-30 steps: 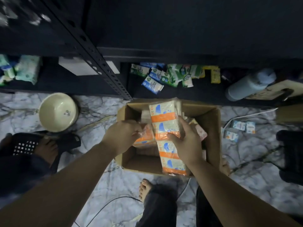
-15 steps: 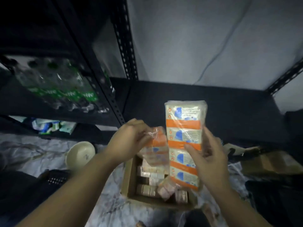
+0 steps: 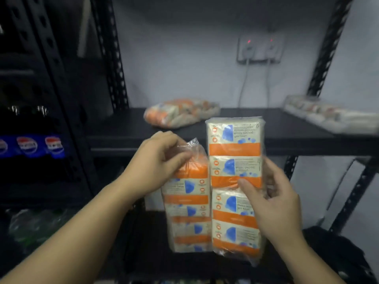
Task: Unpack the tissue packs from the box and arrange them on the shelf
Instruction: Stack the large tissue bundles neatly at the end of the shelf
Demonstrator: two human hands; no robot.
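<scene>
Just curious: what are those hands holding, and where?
Left hand pinches one tissue pack by its top wrapper; right hand grips another pack around its middle.

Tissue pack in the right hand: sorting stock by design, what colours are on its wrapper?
Cream panels with blue shapes and orange bands, seen in the head view.

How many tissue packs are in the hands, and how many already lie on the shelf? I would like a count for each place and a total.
Held in the hands: 2
Lying on the shelf: 2
Total: 4
</scene>
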